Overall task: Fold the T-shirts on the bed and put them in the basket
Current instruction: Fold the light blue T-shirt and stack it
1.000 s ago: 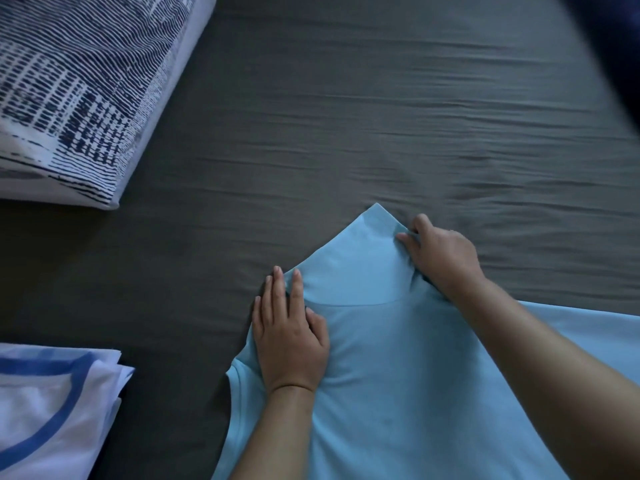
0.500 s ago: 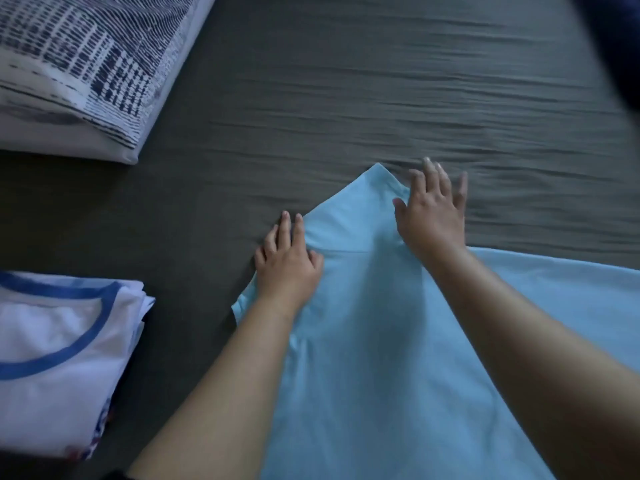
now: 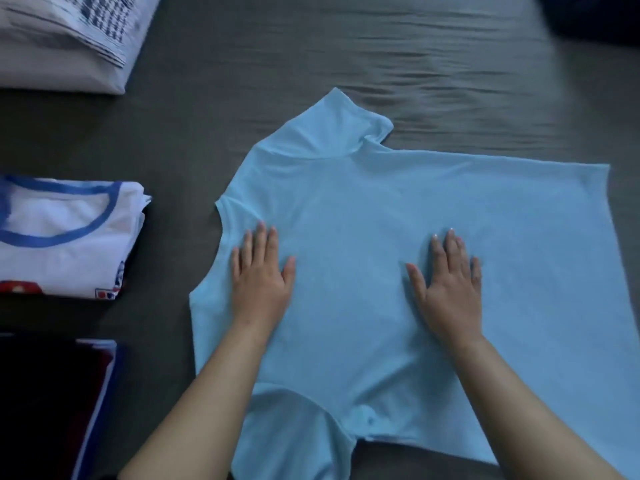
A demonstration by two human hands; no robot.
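On the grey bed [image 3: 242, 81], both hands, left hand [image 3: 261, 284] and right hand [image 3: 450, 289], are lying palm-down, fingers straight, pressing the light blue T-shirt [image 3: 363, 209].

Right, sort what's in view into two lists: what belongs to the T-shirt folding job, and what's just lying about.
Part of the job:
- light blue T-shirt, spread flat
- left hand and right hand, both pressing flat on it
- folded white T-shirt with blue collar
- dark folded stack, probably shirts too

Just lying about:
- patterned pillow
- dark grey bedsheet

No basket is in view.
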